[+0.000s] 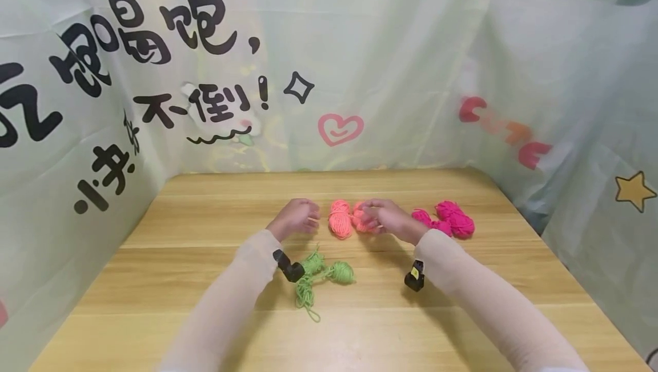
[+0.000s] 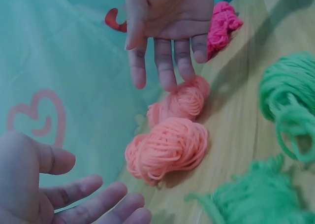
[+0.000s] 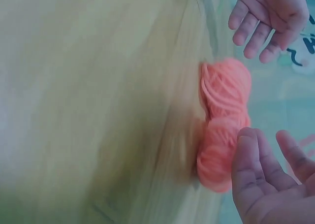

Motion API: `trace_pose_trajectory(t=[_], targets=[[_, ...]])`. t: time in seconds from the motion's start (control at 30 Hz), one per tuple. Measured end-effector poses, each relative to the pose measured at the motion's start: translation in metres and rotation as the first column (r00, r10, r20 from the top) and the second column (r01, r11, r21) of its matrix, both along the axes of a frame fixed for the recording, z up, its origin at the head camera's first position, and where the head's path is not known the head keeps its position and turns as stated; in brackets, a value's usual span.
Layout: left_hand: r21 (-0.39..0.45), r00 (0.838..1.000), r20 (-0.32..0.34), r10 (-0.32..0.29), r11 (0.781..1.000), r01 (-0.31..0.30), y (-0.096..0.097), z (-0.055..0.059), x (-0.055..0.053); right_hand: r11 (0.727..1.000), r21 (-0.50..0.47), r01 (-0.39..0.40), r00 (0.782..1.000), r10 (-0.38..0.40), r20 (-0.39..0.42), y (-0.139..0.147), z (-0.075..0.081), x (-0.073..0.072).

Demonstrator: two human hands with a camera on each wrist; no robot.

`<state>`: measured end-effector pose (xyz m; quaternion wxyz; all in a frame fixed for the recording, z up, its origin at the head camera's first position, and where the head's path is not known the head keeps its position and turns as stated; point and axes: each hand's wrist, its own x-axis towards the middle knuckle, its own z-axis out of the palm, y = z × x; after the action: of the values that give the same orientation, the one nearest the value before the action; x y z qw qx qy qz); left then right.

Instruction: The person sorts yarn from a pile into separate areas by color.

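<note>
Two joined bundles of coral yarn (image 1: 340, 220) lie on the wooden table between the hands. To their left, the left hand (image 1: 300, 216) is held with fingers extended and nothing in it; a gap parts it from the yarn. On the other side the right hand (image 1: 385, 218) has its fingers loosely extended, overlapping the right coral bundle in the head view. In the right wrist view, fingertips (image 3: 247, 135) appear close beside the coral yarn (image 3: 226, 93); contact cannot be told. The left wrist view shows both palms facing the coral bundles (image 2: 170, 147).
Green yarn (image 1: 340, 272) with loose loops lies nearer, by the left forearm. Magenta yarn (image 1: 455, 220) sits to the right, partly behind the right wrist. A printed cloth (image 1: 401, 75) hangs behind and around the wooden table (image 1: 205, 200). Each sleeve carries a small black wrist device (image 1: 415, 276).
</note>
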<state>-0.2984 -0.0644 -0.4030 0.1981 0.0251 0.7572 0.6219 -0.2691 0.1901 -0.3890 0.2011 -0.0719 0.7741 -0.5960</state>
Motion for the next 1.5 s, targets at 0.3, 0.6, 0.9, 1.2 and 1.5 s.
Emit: trace_pose_trajectory(t=[0.3,0.6,0.9,1.2,1.5], targets=[[-0.200,0.985,-0.022,-0.172,0.966,0.164,-0.015,0.003,0.020,0.996,-0.030,-0.080,0.997,0.081,0.008,-0.011,-0.009,0.015],[-0.476,0.929,-0.084,-0.360,0.833,0.280,-0.018,0.006,0.041,0.982,0.076,-0.172,0.984,0.175,-0.034,-0.025,-0.019,0.032],[-0.634,0.869,-0.100,-0.485,0.704,0.320,-0.016,0.004,0.055,0.864,0.418,-0.282,0.891,0.397,-0.219,-0.036,-0.025,0.047],[-0.665,0.853,-0.119,-0.507,0.679,0.311,-0.016,0.000,0.056,0.840,0.450,-0.303,0.862,0.442,-0.246,-0.043,-0.028,0.050],[-0.640,0.859,-0.100,-0.502,0.694,0.331,-0.019,-0.003,0.058,0.812,0.481,-0.330,0.831,0.492,-0.259,-0.047,-0.031,0.053]])
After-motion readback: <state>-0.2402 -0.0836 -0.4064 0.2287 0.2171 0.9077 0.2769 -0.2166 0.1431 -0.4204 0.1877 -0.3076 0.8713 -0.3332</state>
